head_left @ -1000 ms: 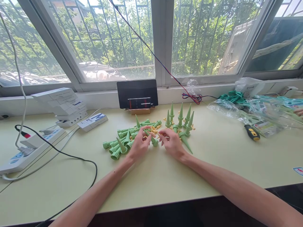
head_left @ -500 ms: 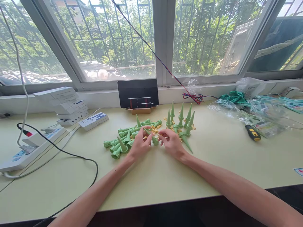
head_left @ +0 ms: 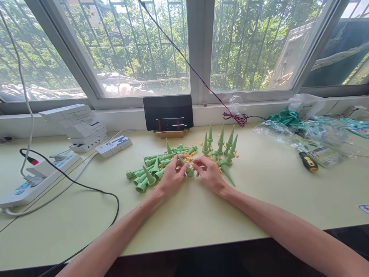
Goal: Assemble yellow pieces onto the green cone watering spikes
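My left hand (head_left: 170, 177) pinches a green cone-shaped spike (head_left: 185, 166) by its body, tip pointing up and to the left. My right hand (head_left: 210, 175) has its fingers pinched together right at the wide end of that spike; what they hold is too small to make out. Behind the left hand lies a heap of green spikes (head_left: 152, 169) on their sides. Small yellow parts (head_left: 188, 157) are scattered between the heap and a group of several upright green spikes (head_left: 220, 145) behind the right hand. One more spike (head_left: 227, 174) lies beside my right wrist.
A dark tablet (head_left: 168, 112) leans on a stand at the window sill. White boxes (head_left: 78, 126), a power strip (head_left: 31, 181) and a black cable (head_left: 95, 192) lie at the left. A yellow-handled screwdriver (head_left: 309, 161) and plastic bags (head_left: 314, 130) lie at the right.
My two hands have drawn closer together, bringing the right fingertips up to the wide end of the spike in my left hand. The view has shifted slightly.
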Tool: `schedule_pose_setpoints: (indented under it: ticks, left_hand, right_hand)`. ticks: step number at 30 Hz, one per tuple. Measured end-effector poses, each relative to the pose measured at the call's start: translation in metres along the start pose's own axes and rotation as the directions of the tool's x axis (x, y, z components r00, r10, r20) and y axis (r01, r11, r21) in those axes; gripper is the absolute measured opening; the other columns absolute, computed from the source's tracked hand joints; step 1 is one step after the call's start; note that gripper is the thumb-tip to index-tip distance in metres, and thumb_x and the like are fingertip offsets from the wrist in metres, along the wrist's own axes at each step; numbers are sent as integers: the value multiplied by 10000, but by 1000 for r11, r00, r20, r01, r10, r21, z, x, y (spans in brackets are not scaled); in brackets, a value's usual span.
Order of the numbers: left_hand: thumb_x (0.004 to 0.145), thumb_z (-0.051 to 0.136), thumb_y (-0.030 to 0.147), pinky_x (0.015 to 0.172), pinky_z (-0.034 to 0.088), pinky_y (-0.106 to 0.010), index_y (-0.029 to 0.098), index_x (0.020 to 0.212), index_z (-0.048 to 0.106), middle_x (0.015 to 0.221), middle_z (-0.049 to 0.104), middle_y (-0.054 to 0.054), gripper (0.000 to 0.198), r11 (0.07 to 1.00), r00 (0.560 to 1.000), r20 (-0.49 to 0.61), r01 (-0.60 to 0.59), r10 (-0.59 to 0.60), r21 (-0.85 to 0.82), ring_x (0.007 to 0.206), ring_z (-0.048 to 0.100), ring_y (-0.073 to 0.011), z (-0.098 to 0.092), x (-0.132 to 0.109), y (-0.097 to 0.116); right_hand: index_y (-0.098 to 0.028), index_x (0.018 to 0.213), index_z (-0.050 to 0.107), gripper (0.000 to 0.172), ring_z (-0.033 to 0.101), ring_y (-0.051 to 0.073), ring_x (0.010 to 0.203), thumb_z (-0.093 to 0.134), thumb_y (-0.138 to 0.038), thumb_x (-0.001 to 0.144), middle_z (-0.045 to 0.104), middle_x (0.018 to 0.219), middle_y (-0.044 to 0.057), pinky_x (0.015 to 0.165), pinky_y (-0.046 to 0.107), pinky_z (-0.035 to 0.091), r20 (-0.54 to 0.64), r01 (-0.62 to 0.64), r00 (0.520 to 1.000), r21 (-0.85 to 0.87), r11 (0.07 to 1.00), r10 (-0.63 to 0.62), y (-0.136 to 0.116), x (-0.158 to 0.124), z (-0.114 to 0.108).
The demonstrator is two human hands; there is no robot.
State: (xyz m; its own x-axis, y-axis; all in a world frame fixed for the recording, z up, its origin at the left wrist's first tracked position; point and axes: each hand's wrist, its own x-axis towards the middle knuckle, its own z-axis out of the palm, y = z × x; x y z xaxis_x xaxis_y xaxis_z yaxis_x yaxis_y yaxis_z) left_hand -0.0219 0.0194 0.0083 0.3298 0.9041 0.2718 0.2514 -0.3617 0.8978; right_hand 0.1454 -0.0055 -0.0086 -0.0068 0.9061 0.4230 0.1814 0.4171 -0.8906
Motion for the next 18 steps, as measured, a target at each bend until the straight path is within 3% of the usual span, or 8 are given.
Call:
schedule_pose_setpoints:
  ticks: [9,18]
  left_hand:
    - [911,565,404,624,561,-292,195,1176,528,937,670,-52,340,999,998,57,-7,5,36,740,620,-167,0,-1,-2]
    - [915,557,445,647,580,-306,191,1130,531,1021,650,-70,334,999,998,64,-22,19,45,780,619,-174,-2,-1,-5]
  right_hand:
    - [-186,914,644,141,659,190,794,573,-303,877,667,903,69,573,289,585,-2,13,1000,25,1000,-13,-2,-1,0]
    - [-186,911,652,149,659,187,796,589,-315,870,670,910,66,580,290,596,-7,18,1000,33,999,-18,-1,-1,1]
